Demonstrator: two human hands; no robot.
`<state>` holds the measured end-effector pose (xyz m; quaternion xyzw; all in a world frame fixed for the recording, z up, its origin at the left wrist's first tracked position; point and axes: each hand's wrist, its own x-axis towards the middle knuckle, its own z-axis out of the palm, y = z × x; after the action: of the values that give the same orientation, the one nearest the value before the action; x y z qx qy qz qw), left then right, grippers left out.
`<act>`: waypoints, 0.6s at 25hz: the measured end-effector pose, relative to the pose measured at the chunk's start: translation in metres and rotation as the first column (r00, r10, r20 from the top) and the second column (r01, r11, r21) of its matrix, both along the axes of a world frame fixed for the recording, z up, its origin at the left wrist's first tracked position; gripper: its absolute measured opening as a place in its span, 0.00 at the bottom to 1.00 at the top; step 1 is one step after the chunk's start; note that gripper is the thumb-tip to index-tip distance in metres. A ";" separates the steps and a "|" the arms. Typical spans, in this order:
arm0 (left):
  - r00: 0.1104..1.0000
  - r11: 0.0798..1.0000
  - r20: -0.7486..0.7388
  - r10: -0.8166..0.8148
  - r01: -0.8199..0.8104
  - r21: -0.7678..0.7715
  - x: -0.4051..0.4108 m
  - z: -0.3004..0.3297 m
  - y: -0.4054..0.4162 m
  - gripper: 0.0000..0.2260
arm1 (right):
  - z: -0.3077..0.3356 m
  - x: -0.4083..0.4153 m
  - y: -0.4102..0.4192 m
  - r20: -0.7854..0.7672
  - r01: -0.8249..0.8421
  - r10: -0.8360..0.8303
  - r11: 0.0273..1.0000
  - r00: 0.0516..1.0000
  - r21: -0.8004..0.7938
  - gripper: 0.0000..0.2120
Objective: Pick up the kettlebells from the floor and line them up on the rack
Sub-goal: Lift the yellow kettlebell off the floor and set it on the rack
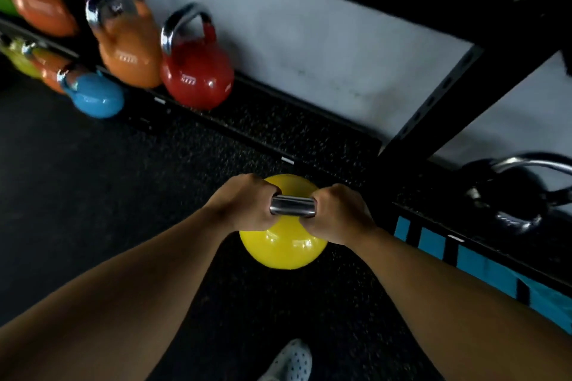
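Note:
A yellow kettlebell [283, 249] with a steel handle hangs in front of me above the dark floor. My left hand [244, 206] grips the left end of its handle and my right hand [339, 213] grips the right end. On the black rack's speckled shelf [278, 130] stand a red kettlebell [196, 71] and an orange kettlebell [128, 49], side by side against the white wall. A blue kettlebell [96, 97] sits lower, at the left.
More orange and yellow-green kettlebells crowd the far left. A black kettlebell [507, 198] sits at the right behind a slanted black rack post [433, 102]. A blue mat [483, 260] lies at the right. A white shoe [291, 362] shows at the bottom.

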<state>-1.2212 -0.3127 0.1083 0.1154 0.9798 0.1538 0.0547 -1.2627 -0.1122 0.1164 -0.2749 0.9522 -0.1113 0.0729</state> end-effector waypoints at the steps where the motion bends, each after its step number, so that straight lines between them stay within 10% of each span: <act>1: 0.999 1.000 -0.036 -0.023 0.023 -0.016 -0.019 0.009 -0.001 0.10 | 0.008 -0.013 -0.001 -0.056 0.037 -0.038 0.999 0.998 -0.007 0.13; 15: 0.936 0.972 -0.262 -0.235 0.224 -0.073 -0.223 0.027 0.022 0.08 | 0.034 -0.156 0.014 -0.215 0.384 -0.386 0.922 0.897 -0.050 0.10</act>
<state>-1.4438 -0.2905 0.1357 0.2474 0.9610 0.1088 -0.0591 -1.4188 -0.0986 0.1501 -0.0921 0.9895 -0.0954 -0.0577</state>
